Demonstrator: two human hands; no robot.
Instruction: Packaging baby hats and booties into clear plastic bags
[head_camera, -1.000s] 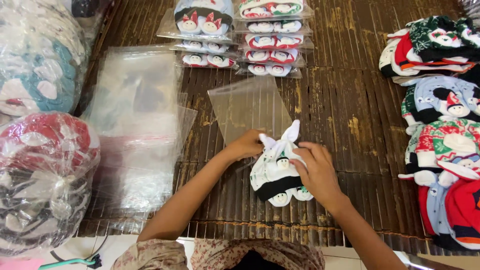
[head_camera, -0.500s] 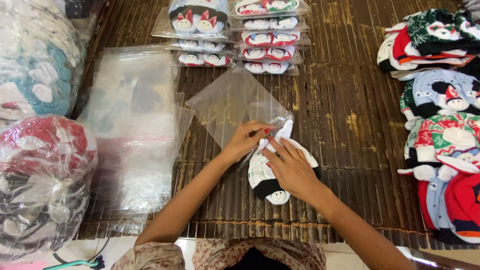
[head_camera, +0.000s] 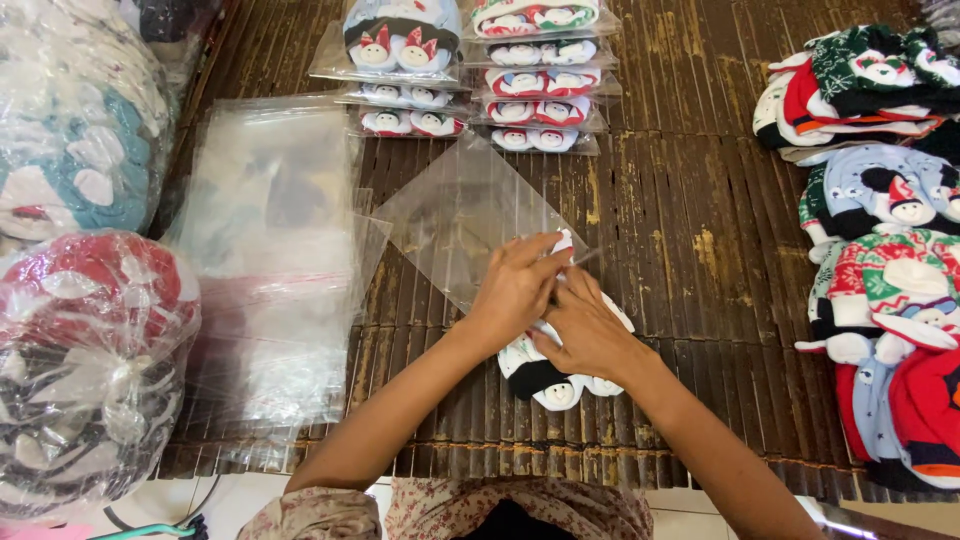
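Under both hands, the socks (head_camera: 552, 372) lie folded; left hand (head_camera: 515, 290) and right hand (head_camera: 588, 330) pinch the bag (head_camera: 455, 215) mouth, best held wide.

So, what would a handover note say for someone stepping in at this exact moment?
Left hand and right hand: both on the folded socks at the mouth of the clear bag; fingers pinch the top end.
Socks lie on the slatted table, not yet inside the bag.
Done: bagged pairs stacked at the far edge.
Left: loose socks on the right; spare bags on the left.
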